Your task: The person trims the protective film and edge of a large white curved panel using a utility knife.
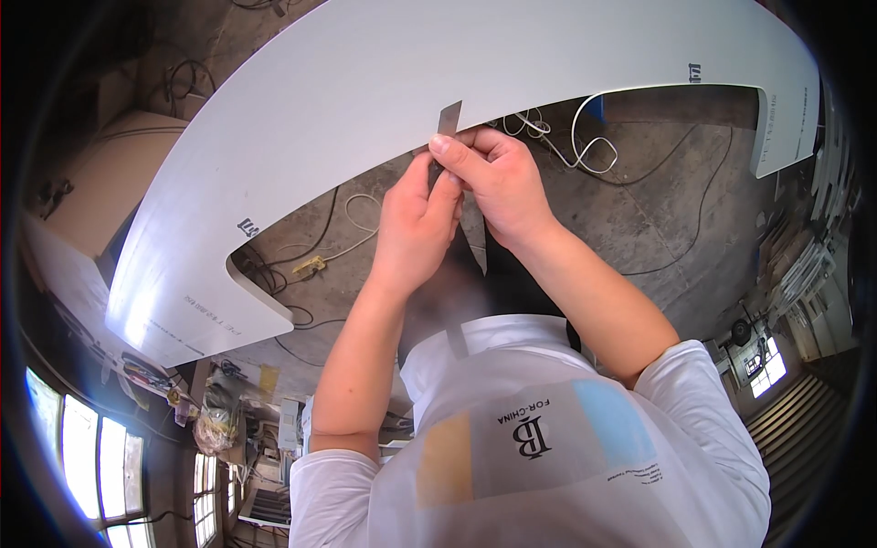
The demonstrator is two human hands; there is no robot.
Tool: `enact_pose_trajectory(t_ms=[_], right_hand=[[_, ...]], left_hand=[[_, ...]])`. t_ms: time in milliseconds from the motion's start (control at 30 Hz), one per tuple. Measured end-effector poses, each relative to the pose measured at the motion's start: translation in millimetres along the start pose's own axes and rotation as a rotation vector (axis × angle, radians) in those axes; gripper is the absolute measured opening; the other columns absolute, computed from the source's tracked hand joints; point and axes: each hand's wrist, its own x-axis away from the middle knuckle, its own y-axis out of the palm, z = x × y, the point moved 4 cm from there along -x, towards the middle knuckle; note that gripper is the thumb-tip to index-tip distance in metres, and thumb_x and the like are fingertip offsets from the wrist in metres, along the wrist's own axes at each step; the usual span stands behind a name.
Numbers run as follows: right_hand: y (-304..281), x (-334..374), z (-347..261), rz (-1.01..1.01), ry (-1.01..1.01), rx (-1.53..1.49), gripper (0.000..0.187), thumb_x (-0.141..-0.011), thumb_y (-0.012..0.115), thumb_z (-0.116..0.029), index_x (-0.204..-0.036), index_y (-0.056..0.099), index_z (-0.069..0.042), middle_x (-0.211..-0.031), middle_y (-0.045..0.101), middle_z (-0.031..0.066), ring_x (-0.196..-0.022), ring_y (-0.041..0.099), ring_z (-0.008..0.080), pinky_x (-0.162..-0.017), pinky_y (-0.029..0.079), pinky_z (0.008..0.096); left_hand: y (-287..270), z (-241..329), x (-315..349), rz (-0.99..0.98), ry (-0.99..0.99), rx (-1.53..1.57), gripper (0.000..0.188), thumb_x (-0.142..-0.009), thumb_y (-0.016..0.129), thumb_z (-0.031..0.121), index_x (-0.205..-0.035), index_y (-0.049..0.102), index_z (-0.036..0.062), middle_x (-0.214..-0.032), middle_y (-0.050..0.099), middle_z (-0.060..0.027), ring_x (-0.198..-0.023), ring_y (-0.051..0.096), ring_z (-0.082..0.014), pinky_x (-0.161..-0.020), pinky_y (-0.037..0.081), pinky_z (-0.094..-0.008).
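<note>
At right hand [513, 187], metal strip [450, 118]; long axis forward

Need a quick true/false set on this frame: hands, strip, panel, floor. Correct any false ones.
1. The right hand has its thumb over the grey strip. True.
2. The strip's upper end shows against the white panel. True.
3. The left hand hangs far from the right. False: it is raised beside it, fingers at the strip's lower end.
4. A yellow connector shows against the concrete floor. True.
5. The panel is black. False: it is white, with dark print.
</note>
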Motion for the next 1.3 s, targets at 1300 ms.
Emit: enact_pose_trajectory(t_ms=[1300], right_hand=[[-8.1,2.4,-4.1,0.024,-0.01,-0.032,0.035,-0.097,0.074,-0.025,-0.096,0.063,0.008,-0.07,0.066,0.0082,-0.049,0.063,0.0179,-0.039,0.051,0.0313]], left_hand=[[4.9,3.7,-5.4,-0.088,-0.039,0.015,0.02,-0.108,0.052,0.02,-0.116,0.06,0.0029,-0.068,0.054,0.0031,-0.056,0.047,-0.0045,-0.049,0.038,-0.0235]])
